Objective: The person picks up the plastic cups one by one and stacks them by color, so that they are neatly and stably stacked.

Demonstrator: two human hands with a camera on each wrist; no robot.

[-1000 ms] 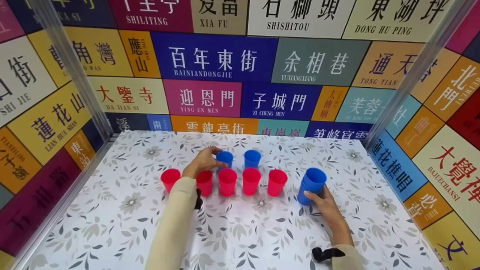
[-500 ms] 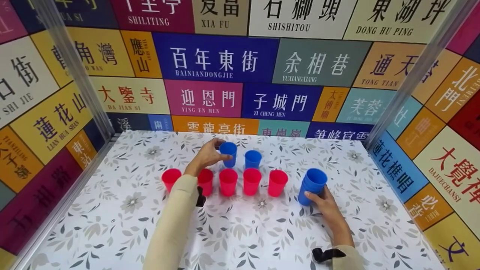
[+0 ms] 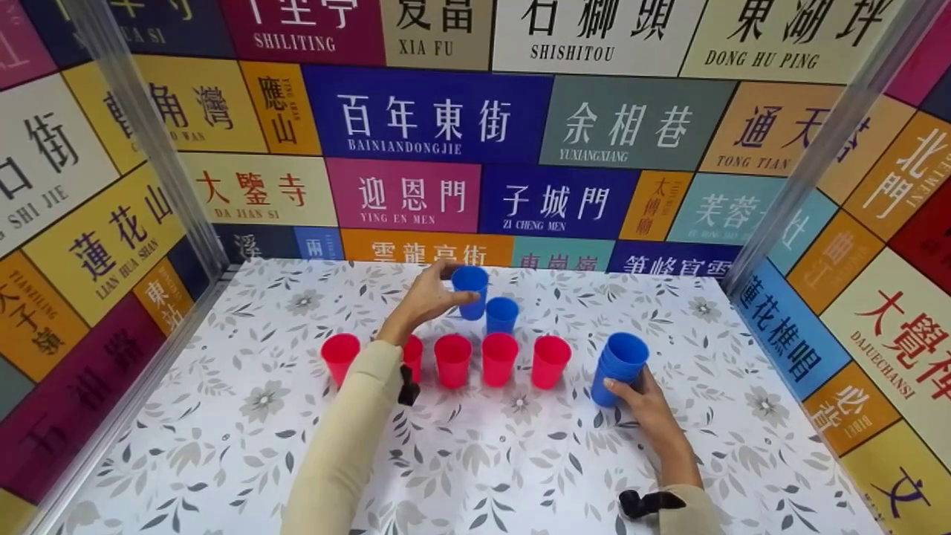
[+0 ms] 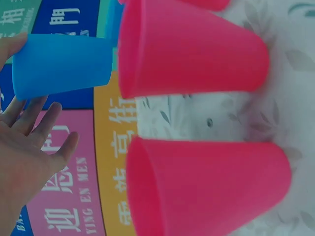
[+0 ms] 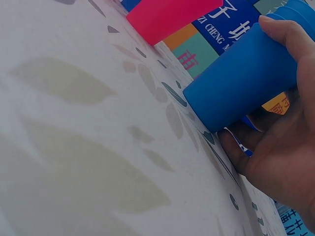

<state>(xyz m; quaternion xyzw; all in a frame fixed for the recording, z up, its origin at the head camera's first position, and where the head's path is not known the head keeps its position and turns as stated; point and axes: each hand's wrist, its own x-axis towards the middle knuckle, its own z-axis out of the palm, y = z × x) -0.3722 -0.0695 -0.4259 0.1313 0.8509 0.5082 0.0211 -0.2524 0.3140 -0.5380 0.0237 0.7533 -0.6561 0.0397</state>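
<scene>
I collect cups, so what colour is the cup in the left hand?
Blue; that cup shows best in the left wrist view.

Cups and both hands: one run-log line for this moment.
left hand: holds blue cup aloft | right hand: grips blue stack | red cups: row of five, upright | other blue cup: upright behind them
</scene>
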